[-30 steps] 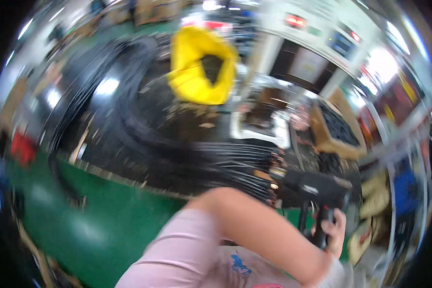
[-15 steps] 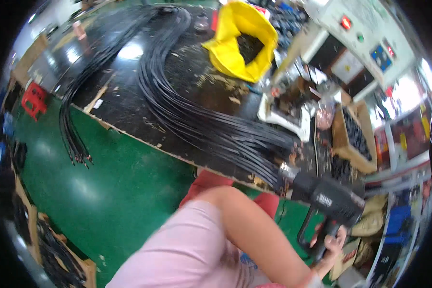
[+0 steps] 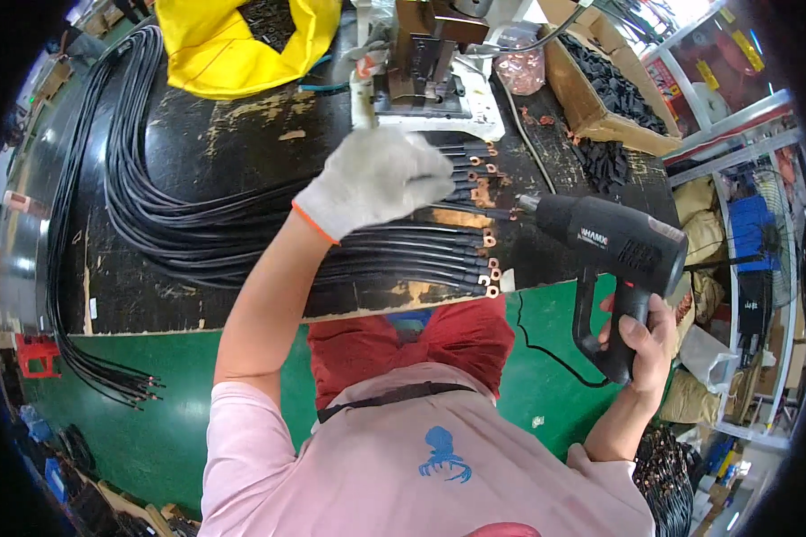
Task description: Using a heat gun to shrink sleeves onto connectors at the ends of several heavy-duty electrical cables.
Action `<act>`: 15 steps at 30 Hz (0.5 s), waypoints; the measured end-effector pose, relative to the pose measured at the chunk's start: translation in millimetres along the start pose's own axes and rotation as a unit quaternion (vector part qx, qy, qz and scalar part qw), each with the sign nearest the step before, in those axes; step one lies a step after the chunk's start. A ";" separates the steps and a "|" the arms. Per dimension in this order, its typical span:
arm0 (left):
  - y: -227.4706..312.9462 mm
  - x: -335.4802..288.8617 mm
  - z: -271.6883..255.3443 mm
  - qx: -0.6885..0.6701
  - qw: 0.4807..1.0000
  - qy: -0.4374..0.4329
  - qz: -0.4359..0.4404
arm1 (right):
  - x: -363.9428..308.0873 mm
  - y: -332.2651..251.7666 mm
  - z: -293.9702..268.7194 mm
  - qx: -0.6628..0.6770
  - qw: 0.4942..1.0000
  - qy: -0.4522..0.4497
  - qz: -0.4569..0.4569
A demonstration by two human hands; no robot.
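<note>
The right hand is wrapped around the handle of the black heat gun, whose nozzle now faces left beside the middle cable ends, while earlier it was by the nearer ones. The gloved left hand, whose forearm crossed before the body earlier, is now over the black cables, and I cannot tell if its fingers pinch one. The cables lie on the dark table, between a yellow bag, far left, and a carton, far right.
</note>
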State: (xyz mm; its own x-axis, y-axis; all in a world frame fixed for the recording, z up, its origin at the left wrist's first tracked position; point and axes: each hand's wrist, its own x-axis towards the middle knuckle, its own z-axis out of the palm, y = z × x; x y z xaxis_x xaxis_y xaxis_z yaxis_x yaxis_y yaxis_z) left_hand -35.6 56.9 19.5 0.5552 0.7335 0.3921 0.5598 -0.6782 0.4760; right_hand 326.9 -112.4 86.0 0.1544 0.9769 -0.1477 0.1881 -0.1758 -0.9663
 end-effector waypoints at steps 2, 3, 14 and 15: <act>-7.2 -7.8 17.8 -0.007 0.999 -0.026 0.020 | -4.7 -5.0 -5.3 0.001 1.000 0.004 0.004; -1.0 -11.6 19.7 0.063 0.996 -0.070 0.003 | -7.9 -6.6 -7.9 0.004 1.000 0.004 0.007; 4.8 -9.3 35.2 0.206 0.969 -0.137 -0.004 | -2.3 -4.6 -7.0 0.016 0.999 -0.028 0.026; 5.3 -9.8 35.2 0.208 0.968 -0.138 -0.004 | -2.2 -3.2 -7.7 0.014 0.999 -0.027 0.029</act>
State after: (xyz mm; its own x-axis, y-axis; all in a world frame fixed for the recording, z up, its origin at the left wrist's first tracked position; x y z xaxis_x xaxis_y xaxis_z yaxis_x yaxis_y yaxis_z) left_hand -16.4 44.6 -9.5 0.6606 0.7380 0.1377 0.7325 -0.6738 0.0976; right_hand 333.4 -114.9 91.1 0.1125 0.9703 -0.2143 0.1519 -0.2300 -0.9613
